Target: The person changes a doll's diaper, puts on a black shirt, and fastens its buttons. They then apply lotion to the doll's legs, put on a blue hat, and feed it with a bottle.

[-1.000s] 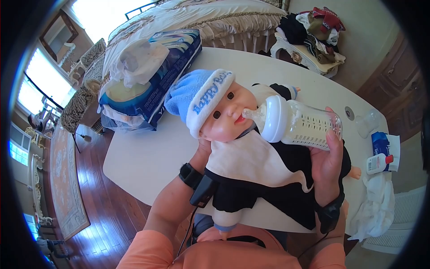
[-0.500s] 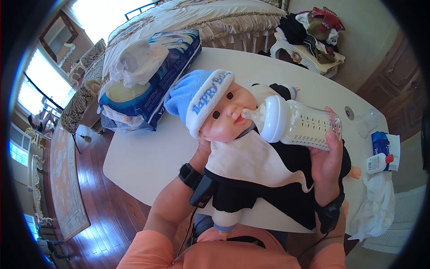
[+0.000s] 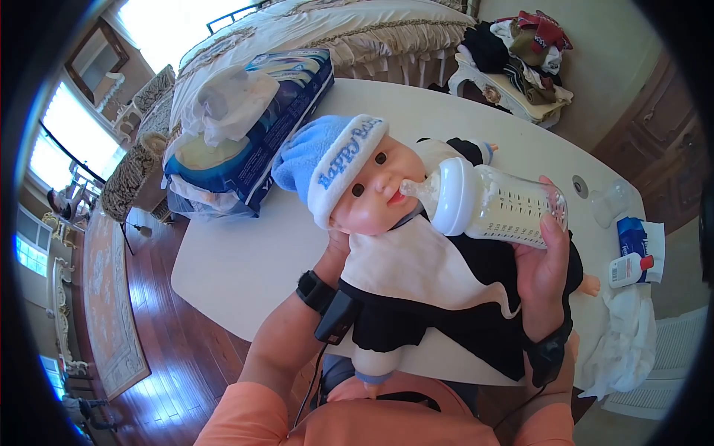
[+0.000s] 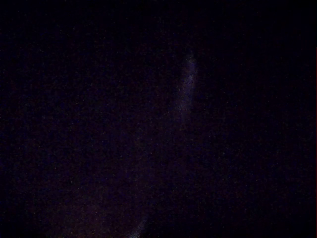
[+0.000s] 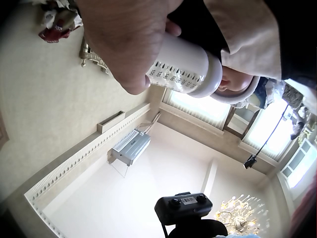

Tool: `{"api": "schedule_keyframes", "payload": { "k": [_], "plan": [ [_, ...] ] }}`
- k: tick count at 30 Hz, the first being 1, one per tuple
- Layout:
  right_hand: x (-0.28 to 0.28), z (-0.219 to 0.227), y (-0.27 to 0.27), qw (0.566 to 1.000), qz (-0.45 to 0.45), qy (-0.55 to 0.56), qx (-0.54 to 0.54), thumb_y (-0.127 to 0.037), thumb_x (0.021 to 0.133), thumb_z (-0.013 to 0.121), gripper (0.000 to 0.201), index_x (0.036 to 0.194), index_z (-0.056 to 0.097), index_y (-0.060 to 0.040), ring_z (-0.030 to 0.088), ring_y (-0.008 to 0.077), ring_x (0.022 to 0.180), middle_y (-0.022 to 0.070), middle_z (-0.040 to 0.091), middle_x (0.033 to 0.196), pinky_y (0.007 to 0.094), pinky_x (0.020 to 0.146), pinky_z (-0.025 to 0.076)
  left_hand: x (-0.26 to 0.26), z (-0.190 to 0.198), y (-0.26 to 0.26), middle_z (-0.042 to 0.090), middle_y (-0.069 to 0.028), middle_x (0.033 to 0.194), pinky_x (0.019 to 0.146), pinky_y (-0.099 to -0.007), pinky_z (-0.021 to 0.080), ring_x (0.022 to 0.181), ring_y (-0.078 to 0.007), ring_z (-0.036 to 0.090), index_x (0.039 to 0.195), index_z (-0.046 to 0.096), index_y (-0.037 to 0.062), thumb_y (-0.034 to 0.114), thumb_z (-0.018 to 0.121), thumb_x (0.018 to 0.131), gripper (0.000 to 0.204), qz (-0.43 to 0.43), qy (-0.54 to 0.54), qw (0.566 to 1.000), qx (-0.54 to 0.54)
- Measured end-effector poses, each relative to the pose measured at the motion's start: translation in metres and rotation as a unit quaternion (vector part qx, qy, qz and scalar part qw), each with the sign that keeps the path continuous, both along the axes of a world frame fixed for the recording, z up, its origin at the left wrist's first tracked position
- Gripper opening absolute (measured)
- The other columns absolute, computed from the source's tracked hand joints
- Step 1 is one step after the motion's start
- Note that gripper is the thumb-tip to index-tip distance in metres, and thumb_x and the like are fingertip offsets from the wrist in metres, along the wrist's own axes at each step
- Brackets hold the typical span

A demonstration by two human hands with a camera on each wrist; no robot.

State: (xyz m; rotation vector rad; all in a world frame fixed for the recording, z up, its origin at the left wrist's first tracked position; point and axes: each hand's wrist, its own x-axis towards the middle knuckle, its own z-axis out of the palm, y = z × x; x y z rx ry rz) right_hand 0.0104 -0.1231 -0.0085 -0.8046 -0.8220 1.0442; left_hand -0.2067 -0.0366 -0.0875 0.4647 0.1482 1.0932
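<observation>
A baby doll [image 3: 383, 189] in a blue hat [image 3: 305, 156] and dark clothes lies across the person's lap and the table edge, face up. Over its chest is a cream cloth [image 3: 416, 267]. My right hand [image 3: 539, 279] grips a baby bottle [image 3: 509, 208] near its base, thumb on one side and fingers round the other. The bottle lies nearly level, its teat at the doll's mouth; white milk and measuring marks show through it. Under the doll's head is my left hand [image 3: 340, 241], its fingers hidden. The left wrist view is almost black.
On the white table [image 3: 223, 267], an opened diaper pack [image 3: 290, 97] stands at the back left. A clear cap [image 3: 611, 202], a small white bottle with a red cap [image 3: 628, 271], a blue packet [image 3: 632, 236] and crumpled white cloth [image 3: 621, 342] lie along the right edge.
The doll's head and hat have tilted very slightly. Both hands and the bottle stay in place.
</observation>
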Motion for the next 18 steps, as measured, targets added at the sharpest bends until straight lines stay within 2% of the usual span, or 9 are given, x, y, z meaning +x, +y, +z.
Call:
{"api": "schedule_keyframes", "payload": {
  "k": [5, 11, 18],
  "plan": [
    [0.000, 0.000, 0.000, 1.000, 0.004, -0.001, -0.001, -0.022, 0.078, 0.051, 0.060, 0.128, 0.026, -0.0008, 0.049, 0.0222, 0.103, 0.0140, 0.045, 0.112, 0.0349, 0.085, 0.042, -0.001, 0.001, -0.001, 0.041, -0.0121, 0.124, 0.098, -0.0420, 0.034, 0.113, -0.0270, 0.042, 0.123, 0.036, 0.0077, 0.051, 0.057, 0.075, 0.069, 0.000, 0.018, 1.000, 0.006],
    [0.001, -0.001, 0.000, 1.000, 0.000, 0.000, -0.004, -0.022, 0.078, 0.051, 0.060, 0.128, 0.027, -0.0007, 0.048, 0.0220, 0.103, 0.0136, 0.044, 0.113, 0.0350, 0.085, 0.042, -0.005, -0.016, 0.005, 0.041, -0.0104, 0.124, 0.098, -0.0417, 0.034, 0.114, -0.0262, 0.041, 0.124, 0.036, 0.0093, 0.052, 0.061, 0.071, 0.073, 0.007, 0.024, 0.999, 0.035],
    [0.000, -0.001, 0.000, 1.000, -0.002, 0.002, -0.004, -0.023, 0.077, 0.052, 0.061, 0.128, 0.027, -0.0007, 0.048, 0.0218, 0.104, 0.0131, 0.044, 0.113, 0.0352, 0.087, 0.041, 0.000, -0.005, 0.003, 0.041, -0.0111, 0.124, 0.098, -0.0416, 0.034, 0.114, -0.0265, 0.041, 0.124, 0.035, 0.0089, 0.051, 0.059, 0.074, 0.069, -0.009, -0.016, 0.997, 0.075]
  ]
}}
